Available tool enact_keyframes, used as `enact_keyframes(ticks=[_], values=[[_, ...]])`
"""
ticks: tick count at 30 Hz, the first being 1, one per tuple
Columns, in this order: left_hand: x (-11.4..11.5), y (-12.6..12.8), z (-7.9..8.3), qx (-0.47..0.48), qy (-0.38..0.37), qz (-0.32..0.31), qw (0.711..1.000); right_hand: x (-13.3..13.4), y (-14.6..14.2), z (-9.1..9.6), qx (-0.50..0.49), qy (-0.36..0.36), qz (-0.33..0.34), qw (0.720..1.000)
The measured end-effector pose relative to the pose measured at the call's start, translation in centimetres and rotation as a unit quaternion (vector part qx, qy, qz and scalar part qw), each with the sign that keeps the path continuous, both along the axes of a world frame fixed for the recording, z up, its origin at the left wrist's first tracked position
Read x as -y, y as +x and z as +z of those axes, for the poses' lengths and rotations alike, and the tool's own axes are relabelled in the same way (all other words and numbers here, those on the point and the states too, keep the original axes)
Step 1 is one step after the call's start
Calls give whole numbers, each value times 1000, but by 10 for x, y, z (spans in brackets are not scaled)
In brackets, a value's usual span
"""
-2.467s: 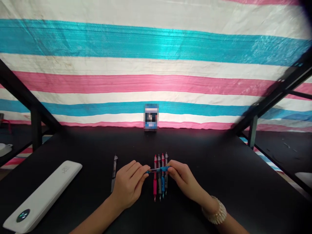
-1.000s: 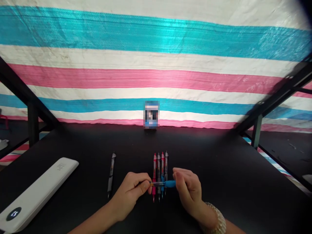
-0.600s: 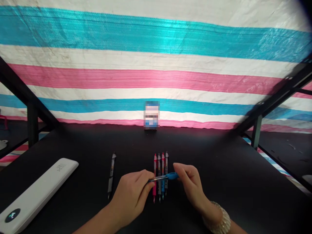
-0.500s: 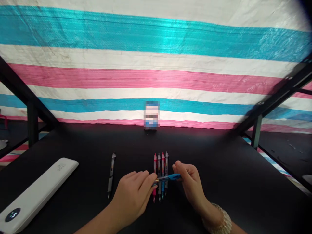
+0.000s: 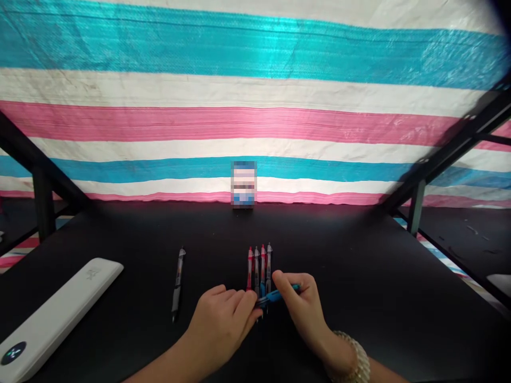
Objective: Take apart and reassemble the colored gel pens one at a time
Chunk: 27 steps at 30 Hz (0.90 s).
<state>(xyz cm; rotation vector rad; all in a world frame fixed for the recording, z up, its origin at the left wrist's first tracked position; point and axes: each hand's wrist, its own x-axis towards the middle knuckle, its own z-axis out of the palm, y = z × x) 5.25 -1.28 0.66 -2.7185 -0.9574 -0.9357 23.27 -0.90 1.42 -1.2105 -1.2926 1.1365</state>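
A blue pen is held crosswise over a row of pens. My left hand is closed in a pinch on its left end. My right hand has thumb and fingers closed round its right end. Beneath lie several pens side by side: a red one, a grey one, one with a red upper part and a blue lower part, and another grey one. Their lower ends are partly hidden by my hands and the held pen.
A single grey pen lies apart, left of my left hand. A long white device with a round dark display rests at the left of the black table. A small blurred box stands at the back, before a striped sheet.
My right hand has moved a little left, nearer my left hand, along with the blue pen. The whole view has shifted slightly. The other pens lie as before.
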Motion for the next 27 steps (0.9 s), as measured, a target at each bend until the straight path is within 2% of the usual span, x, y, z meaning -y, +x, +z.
enact_keyframes(ticks=[3,7,9,10,12,14,16,19,20,21,23,25,27], values=[[1,0,1,-1,-31,-1,1000,4,-1,-2,22,20,6,1000],[2,-2,-3,10,-85,-4,996,9,-3,-9,35,-9,-86,996],[3,-3,-2,9,-149,-8,989,10,-3,-11,43,-8,-100,994],[4,-3,1,12,-204,-18,979,11,-3,-10,46,4,-90,995],[6,-5,9,26,-355,-47,933,12,-1,-9,51,42,-59,996],[7,-7,20,44,-501,-63,862,12,3,-7,62,82,-18,995],[9,-9,29,75,-586,-81,803,13,8,-5,79,118,32,989],[8,-10,33,115,-682,-132,710,13,13,1,97,156,106,977],[7,-10,32,124,-702,-142,687,12,14,4,100,165,126,973],[6,-11,32,131,-710,-145,677,11,16,7,103,170,141,970],[2,-13,31,144,-693,-128,695,6,19,13,108,167,169,965],[-3,-17,32,163,-640,-101,744,0,22,17,111,141,179,967],[-9,-24,34,188,-579,-63,791,-6,25,19,103,107,160,976]])
